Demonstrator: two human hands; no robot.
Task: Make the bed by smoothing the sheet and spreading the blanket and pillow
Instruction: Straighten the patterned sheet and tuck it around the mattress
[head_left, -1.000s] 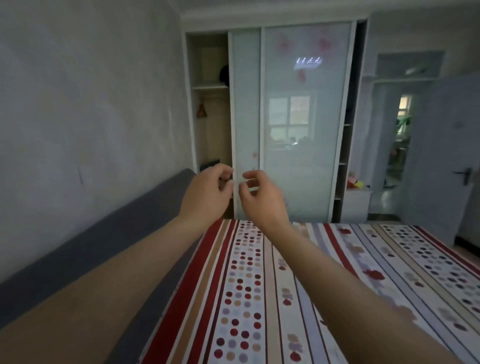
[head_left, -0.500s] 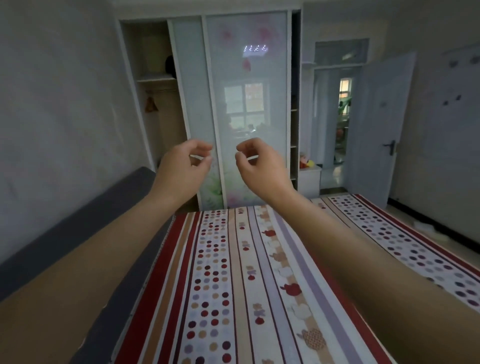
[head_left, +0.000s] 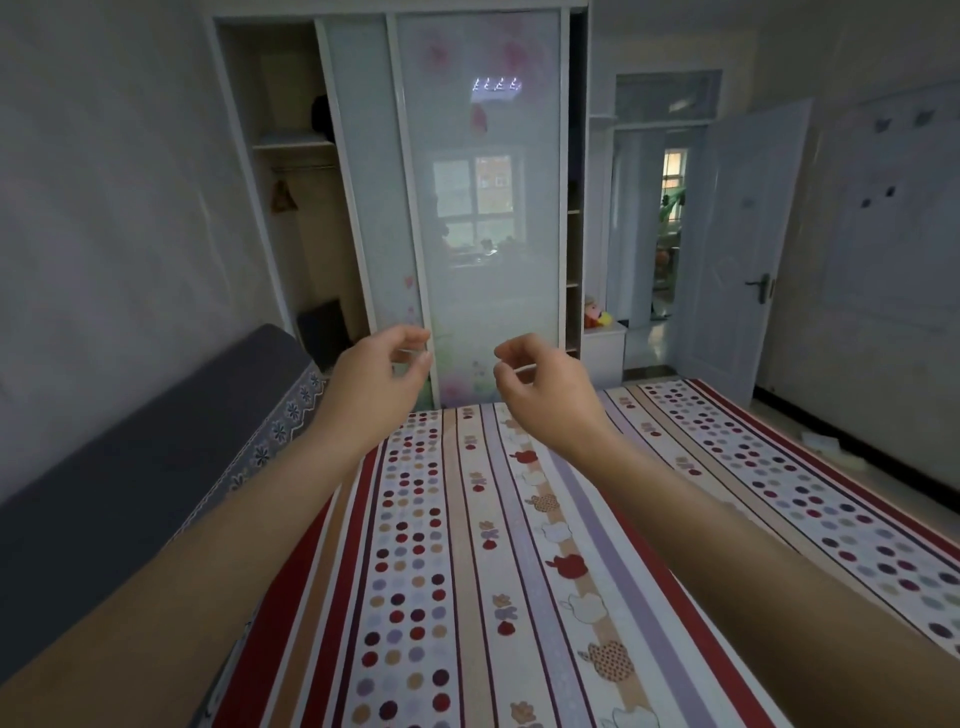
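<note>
Head view: we look down the length of the bed, from the near edge toward the far wall.
Sheet (head_left: 519, 571): our task's thing fills the lower centre and right of the frame; striped and dotted, lying flat on the bed with no folds that we can see.
Long axis: the stripes run from the bottom of the frame up toward the wardrobe (head_left: 483, 208), so we judge the sheet's length points away from us.
Blanket and pillow: we see neither, so we judge those steps remain.
Grey cover (head_left: 130, 493): lower left, along the bed's left side against the wall, with a patterned border at its edge.
Left hand (head_left: 374, 384): raised above the far part of the sheet, fingers curled, thumb and forefinger pinched together; we cannot tell whether anything is between them.
Right hand (head_left: 545, 389): just beside the left, apart from it, curled in the same pinch, touching no cloth.
Why held so: in our judgement both hands are poised over the far end to take up or tug fabric evenly on both sides.
Door (head_left: 737, 249): upper right, standing open.
</note>
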